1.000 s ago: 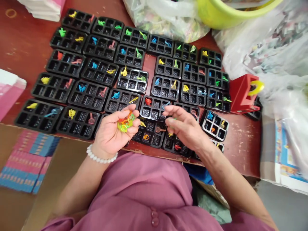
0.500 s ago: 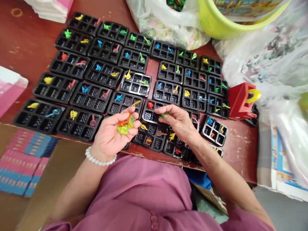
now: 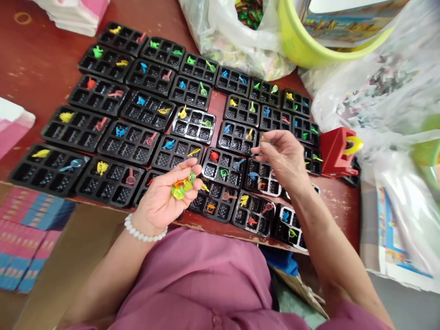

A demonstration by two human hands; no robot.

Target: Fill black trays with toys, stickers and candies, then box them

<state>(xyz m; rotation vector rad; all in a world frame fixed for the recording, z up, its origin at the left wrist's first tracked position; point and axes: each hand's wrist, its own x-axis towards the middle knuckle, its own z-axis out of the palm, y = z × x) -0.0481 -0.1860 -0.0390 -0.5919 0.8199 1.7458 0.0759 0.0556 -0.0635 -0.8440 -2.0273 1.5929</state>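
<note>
My left hand [image 3: 165, 195], palm up with fingers curled, cups several small plastic pieces [image 3: 182, 187] in yellow-green, green and orange. My right hand [image 3: 282, 153] hovers over the trays right of centre, thumb and fingertips pinched together; what they hold, if anything, is too small to name. Left of it lies a black tray [image 3: 222, 166] with a red piece [image 3: 213, 156], a blue spoon-like piece [image 3: 238, 164] and a green ring-shaped piece [image 3: 224, 173] in its compartments. Several more black six-compartment trays, each with small coloured pieces, cover the red table [image 3: 20, 64].
A red tape dispenser [image 3: 338, 151] stands at the right end of the trays. Behind are a clear plastic bag [image 3: 240, 46] and a yellow-green tub [image 3: 302, 46]. Pink-and-white stacks [image 3: 74, 16] lie at the back left. Colourful boxes [image 3: 30, 238] sit below the table's left edge.
My right hand has moved right and away from the tray with the red piece; a green piece now lies in that tray. My left hand stays cupped in nearly the same place.
</note>
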